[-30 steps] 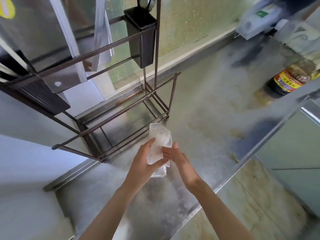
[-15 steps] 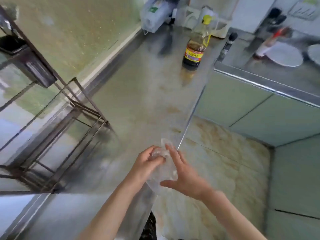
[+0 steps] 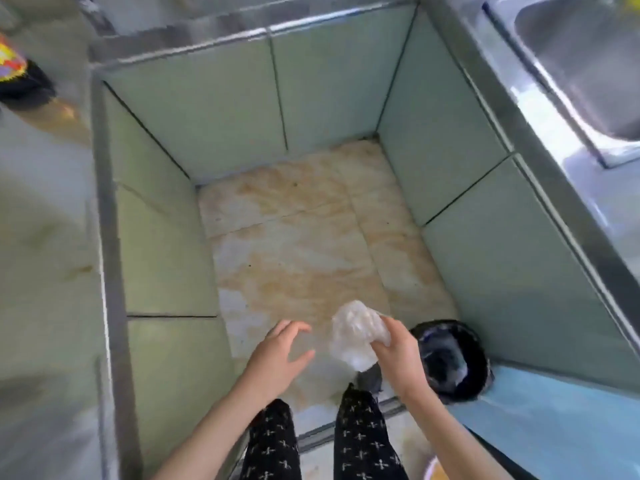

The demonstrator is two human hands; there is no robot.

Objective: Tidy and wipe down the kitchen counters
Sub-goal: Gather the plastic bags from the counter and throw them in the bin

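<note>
A beige, brown-stained tiled floor (image 3: 294, 237) is walled on its left, far and right edges by pale green cabinet doors (image 3: 329, 98). A black bin (image 3: 450, 362) with a dark liner stands at the floor's near right edge, against the right-hand doors and a blue panel (image 3: 554, 427). A steel sink (image 3: 581, 57) shows at far right, and a dark bottle (image 3: 17, 81) with a yellow-and-red label at far left.

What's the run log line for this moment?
right hand: grips crumpled plastic bag | left hand: open, empty | bag: above floor, next to black bin
</note>
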